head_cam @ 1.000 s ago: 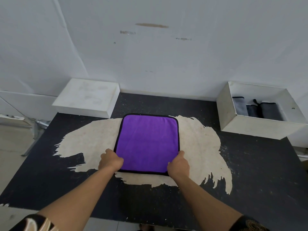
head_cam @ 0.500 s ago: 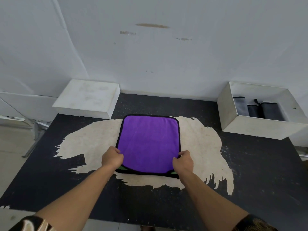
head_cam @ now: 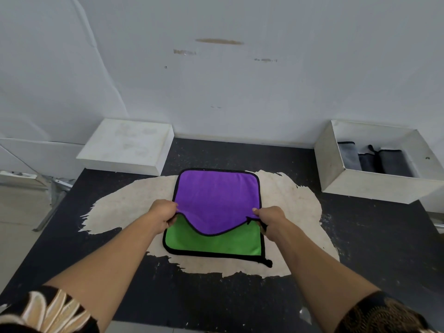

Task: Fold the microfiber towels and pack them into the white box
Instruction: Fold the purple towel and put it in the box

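Lifting has begun: the left hand [head_cam: 163, 213] and right hand [head_cam: 269, 218], which lay at the near edge a second ago, now each pinch a near corner of the purple, black-trimmed square microfiber towel [head_cam: 217, 198] stretched between them. Its raised edge sags mid-span, exposing a green layer [head_cam: 211, 243] beneath; whether that is a second towel cannot be told. Folding appears under way. The open white rectangular box [head_cam: 374, 186] stands well beyond the right hand.

Scuffed white wall [head_cam: 240, 80], black table [head_cam: 372, 248]

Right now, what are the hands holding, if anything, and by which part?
The left hand and right hand each pinch a near corner of the purple towel layer, raised off the green layer.
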The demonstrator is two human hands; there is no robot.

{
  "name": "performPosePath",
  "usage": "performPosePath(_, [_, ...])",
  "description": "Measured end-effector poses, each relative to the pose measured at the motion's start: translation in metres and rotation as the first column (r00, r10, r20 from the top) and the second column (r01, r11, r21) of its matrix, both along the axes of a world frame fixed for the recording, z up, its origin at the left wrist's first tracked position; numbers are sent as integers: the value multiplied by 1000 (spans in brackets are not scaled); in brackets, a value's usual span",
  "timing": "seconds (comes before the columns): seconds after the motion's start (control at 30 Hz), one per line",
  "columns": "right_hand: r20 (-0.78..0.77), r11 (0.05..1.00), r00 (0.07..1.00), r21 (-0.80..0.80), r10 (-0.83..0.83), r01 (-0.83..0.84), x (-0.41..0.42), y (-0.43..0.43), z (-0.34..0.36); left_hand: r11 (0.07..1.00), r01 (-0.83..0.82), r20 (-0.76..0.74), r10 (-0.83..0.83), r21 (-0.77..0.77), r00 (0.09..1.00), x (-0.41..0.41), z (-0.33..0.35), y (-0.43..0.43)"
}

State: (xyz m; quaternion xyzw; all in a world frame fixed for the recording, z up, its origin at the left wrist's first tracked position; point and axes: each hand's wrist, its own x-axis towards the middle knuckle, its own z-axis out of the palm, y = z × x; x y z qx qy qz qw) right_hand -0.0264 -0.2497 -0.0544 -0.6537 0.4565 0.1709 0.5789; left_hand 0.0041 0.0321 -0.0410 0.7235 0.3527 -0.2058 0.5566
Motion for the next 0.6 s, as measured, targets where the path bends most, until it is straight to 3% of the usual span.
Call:
performPosePath(0.13, [-30,1000,1000,21,7,-6,2,-6,1,996,65,-51,-62,61,997,7,4,5])
performPosePath(0.3, [-6,989,999,146,-38,38,-5,-4,-6,949,144,36,-160,280,986,4,-5,7])
performPosePath(0.43, [12,981,996,174,-86,83,-8,3,-7,958,158,67,-178,239,982,2,-7,0])
performPosePath(0.6, [-71,964,996,256,-52,69,0,0,2,975,186,33,-191,126,981,12,3,-2])
